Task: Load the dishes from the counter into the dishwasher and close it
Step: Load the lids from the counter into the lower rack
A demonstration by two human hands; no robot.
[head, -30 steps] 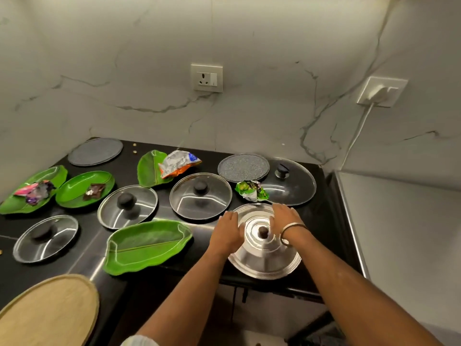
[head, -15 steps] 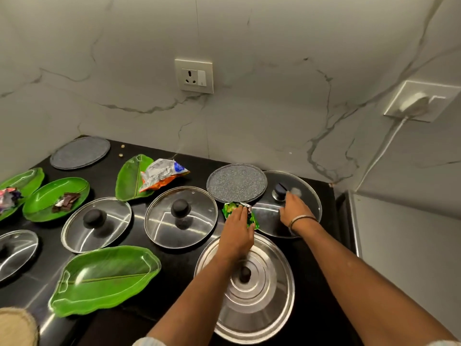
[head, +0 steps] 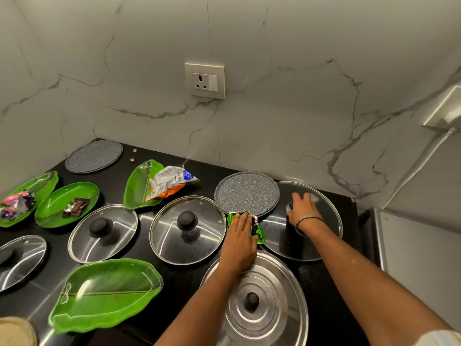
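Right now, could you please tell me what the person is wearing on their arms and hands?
Both forearms are bare. The right hand has a thin metal bangle round the wrist. The left hand shows no ring, watch or glove. A pale sleeve edge shows at the bottom right corner, on the right arm.

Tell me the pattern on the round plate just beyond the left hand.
Dark grey with fine white speckles, granite-like: the round plate, clearest in the head view.
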